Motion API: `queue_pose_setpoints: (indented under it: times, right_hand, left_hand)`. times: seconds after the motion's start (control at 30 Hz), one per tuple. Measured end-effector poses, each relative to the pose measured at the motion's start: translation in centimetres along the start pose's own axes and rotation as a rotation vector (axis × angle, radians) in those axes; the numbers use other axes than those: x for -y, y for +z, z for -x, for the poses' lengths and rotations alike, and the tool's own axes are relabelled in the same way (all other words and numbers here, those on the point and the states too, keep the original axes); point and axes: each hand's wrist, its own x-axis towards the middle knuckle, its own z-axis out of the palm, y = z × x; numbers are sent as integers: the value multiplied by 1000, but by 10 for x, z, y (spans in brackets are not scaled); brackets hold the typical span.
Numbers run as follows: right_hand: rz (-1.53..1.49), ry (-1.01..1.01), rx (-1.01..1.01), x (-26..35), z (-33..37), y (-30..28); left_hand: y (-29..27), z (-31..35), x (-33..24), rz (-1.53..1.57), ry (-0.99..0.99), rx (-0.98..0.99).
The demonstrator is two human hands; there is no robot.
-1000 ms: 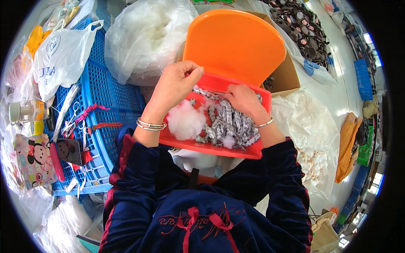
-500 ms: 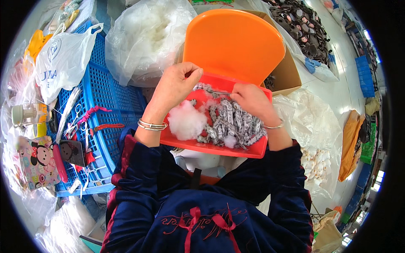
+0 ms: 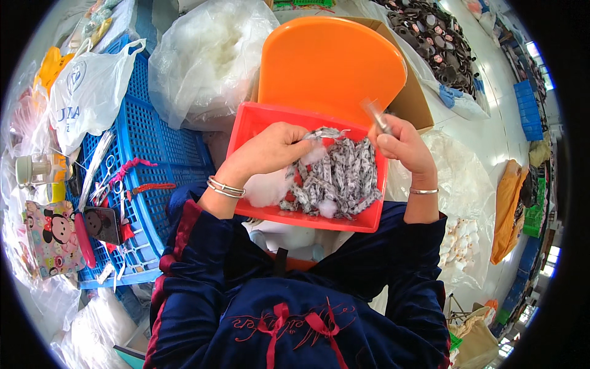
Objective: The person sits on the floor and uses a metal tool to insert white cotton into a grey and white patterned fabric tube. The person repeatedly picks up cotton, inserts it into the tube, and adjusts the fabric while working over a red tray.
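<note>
A shallow red plastic bin [image 3: 243,132] sits tilted above my lap, holding a heap of grey-and-white mottled plush strips [image 3: 344,178]. White fluffy stuffing [image 3: 267,186] lies at its left, with a small tuft [image 3: 327,208] on the heap. My left hand [image 3: 276,147] reaches over the bin, fingers closed on the end of a grey plush strip [image 3: 326,132]; another stuffing tuft [image 3: 314,154] hangs by its thumb. Above the bin's right rim, my right hand [image 3: 402,144] is closed around a thin metal tool [image 3: 376,118], its tip blurred by motion.
Behind the bin stands an orange plastic chair back [image 3: 332,67] before a cardboard box [image 3: 418,101]. A clear bag of stuffing [image 3: 212,55] is at far left. Blue crates [image 3: 166,154] at left carry scissors [image 3: 106,172], a phone [image 3: 101,224] and a jar [image 3: 40,169]. Dark parts [image 3: 430,46] lie far right.
My right hand has moved up and right with the metal tool, away from the strip. My left hand has lowered toward the heap. The bin has shifted slightly left.
</note>
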Motion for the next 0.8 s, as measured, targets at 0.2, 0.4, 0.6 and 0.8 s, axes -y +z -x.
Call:
queue_pose_setpoints:
  times: [0.2, 0.4, 0.6, 0.8]
  right_hand:
    - [-5, -134, -66, -10, -16, 45]
    - [-36, -134, -173, -12, -25, 61]
    - [-34, -95, -299, -9, -22, 47]
    - [-84, -114, -173, -19, -28, 61]
  left_hand:
    - [7, 0, -5, 135, -23, 181]
    - [13, 1, 5, -73, 48, 208]
    - [1, 13, -5, -385, 112, 167]
    - [23, 2, -9, 243, 144, -22]
